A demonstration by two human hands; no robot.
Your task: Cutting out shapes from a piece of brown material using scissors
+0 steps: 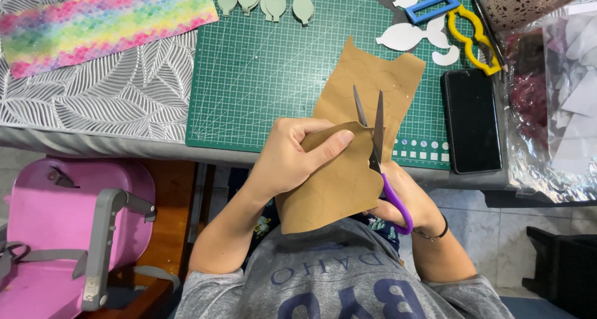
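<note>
At the centre of the frame the left hand (292, 157) pinches the tan sheet (354, 145) from its left side, holding it above the green cutting mat (261, 70) on the worktop. The right hand (407, 201), lower right of the sheet, grips purple-handled scissors (376, 145). Their parted blades point toward the top of the frame and straddle the sheet's right edge.

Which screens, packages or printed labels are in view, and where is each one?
Black rectangular phone: right edge of the green cutting mat, screen dark.
Clear crinkled plastic bag: far right on the table, holding white and dark red pieces.
Grey shirt: bottom centre, dark blue lettering.
</note>
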